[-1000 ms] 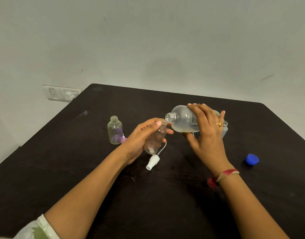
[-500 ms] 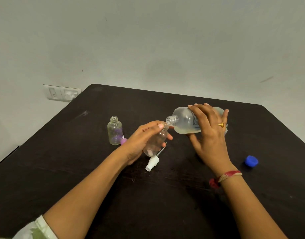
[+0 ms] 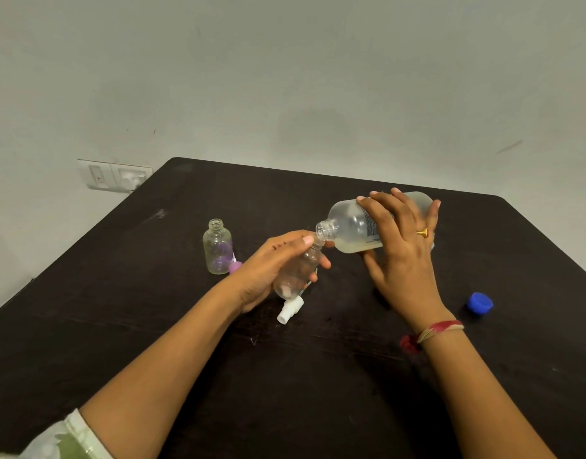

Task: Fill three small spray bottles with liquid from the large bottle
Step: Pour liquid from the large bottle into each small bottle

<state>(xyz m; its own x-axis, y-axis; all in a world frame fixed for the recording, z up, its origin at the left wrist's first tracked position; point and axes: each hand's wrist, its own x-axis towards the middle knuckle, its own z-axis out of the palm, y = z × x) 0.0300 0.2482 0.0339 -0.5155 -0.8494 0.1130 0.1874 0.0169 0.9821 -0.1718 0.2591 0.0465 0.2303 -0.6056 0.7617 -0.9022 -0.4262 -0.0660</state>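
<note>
My right hand (image 3: 400,246) grips the large frosted bottle (image 3: 351,226), tipped almost flat with its open mouth pointing left and down. Pale liquid lies along its lower side. My left hand (image 3: 271,266) holds a small clear spray bottle (image 3: 299,271), tilted, its neck right under the large bottle's mouth. A second small bottle (image 3: 217,246) stands uncapped to the left. The third small bottle is hidden behind my right hand.
A white spray cap (image 3: 290,311) lies just under my left hand. A purple spray cap (image 3: 234,266) rests beside the standing bottle. The blue lid (image 3: 480,303) sits at the right on the dark table (image 3: 318,376). A wall socket (image 3: 116,175) is at the back left.
The large bottle's mouth has come down closer to the small bottle's neck, and its base has lifted slightly. Both hands shifted a little to the right.
</note>
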